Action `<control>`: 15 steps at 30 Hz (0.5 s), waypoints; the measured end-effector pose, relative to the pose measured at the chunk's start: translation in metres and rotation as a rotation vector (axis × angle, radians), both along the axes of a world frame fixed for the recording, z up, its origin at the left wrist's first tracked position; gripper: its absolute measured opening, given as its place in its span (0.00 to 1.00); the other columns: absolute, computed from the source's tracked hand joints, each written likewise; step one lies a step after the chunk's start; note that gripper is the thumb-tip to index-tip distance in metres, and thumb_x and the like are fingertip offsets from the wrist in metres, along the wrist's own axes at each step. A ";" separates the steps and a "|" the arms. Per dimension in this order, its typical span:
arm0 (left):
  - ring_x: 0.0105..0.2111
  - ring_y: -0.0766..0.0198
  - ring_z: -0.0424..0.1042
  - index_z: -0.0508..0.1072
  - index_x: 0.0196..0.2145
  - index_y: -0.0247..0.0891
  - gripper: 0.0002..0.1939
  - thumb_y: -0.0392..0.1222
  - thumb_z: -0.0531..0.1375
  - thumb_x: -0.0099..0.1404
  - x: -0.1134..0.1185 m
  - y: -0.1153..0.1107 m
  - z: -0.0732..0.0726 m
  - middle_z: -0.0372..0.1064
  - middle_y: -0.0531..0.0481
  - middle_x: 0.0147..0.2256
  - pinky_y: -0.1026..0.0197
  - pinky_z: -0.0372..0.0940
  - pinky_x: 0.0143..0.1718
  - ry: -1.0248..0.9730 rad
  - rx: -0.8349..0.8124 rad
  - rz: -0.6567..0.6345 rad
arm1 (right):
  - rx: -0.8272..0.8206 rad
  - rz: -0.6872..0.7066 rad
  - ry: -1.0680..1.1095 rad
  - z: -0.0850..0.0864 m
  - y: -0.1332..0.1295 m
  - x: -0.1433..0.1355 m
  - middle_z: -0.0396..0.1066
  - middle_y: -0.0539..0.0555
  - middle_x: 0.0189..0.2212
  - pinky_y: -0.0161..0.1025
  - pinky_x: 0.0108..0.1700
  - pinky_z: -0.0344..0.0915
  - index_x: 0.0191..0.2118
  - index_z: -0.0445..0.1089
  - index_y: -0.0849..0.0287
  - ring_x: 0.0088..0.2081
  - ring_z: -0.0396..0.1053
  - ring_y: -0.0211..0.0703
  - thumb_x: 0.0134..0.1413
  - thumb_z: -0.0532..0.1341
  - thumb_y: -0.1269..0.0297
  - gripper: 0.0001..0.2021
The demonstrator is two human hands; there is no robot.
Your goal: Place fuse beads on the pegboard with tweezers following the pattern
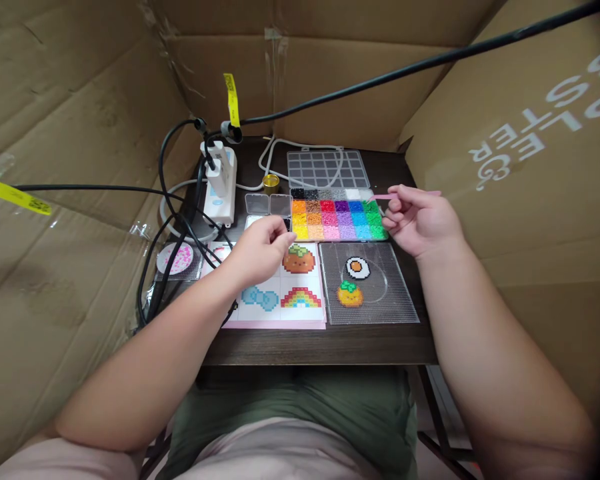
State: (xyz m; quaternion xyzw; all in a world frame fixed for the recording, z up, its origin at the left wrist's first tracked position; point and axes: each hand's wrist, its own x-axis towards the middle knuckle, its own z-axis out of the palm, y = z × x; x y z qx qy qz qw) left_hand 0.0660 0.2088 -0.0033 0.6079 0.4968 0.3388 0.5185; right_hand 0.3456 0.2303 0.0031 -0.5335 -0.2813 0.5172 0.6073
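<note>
My right hand grips pink tweezers, whose tip reaches the green beads at the right side of the sectioned bead box. My left hand hovers over the pattern sheet and partly covers a small case; its fingers are pressed together, and I cannot make out anything in them. The sheet shows a persimmon, a bow and a rainbow. On the clear pegboard to its right lie a bead fried egg and an orange bead persimmon with green leaves.
A white power strip and tangled black cables are at the left, near a dish of pink beads. Behind the box stand its clear lid and a small gold tin. Cardboard walls enclose the table.
</note>
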 end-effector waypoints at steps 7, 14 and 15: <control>0.15 0.73 0.49 0.54 0.24 0.42 0.19 0.51 0.59 0.65 -0.001 0.000 0.013 0.48 0.60 0.19 0.66 0.48 0.17 -0.309 -0.099 0.085 | -0.006 -0.008 0.007 0.001 -0.001 -0.002 0.59 0.44 0.16 0.28 0.17 0.53 0.27 0.70 0.60 0.16 0.54 0.29 0.56 0.62 0.69 0.06; 0.15 0.73 0.47 0.50 0.20 0.42 0.24 0.52 0.58 0.65 -0.003 0.000 0.022 0.42 0.59 0.18 0.65 0.47 0.16 -0.449 -0.134 0.112 | -0.011 -0.009 -0.002 0.003 -0.001 -0.002 0.60 0.45 0.15 0.29 0.17 0.52 0.27 0.68 0.58 0.16 0.54 0.30 0.55 0.62 0.69 0.06; 0.14 0.73 0.46 0.49 0.19 0.41 0.25 0.52 0.58 0.64 -0.003 0.000 0.022 0.41 0.59 0.17 0.65 0.47 0.16 -0.456 -0.124 0.128 | -0.013 -0.008 -0.007 0.003 -0.001 -0.002 0.60 0.45 0.15 0.29 0.17 0.52 0.27 0.68 0.58 0.16 0.53 0.31 0.55 0.62 0.69 0.06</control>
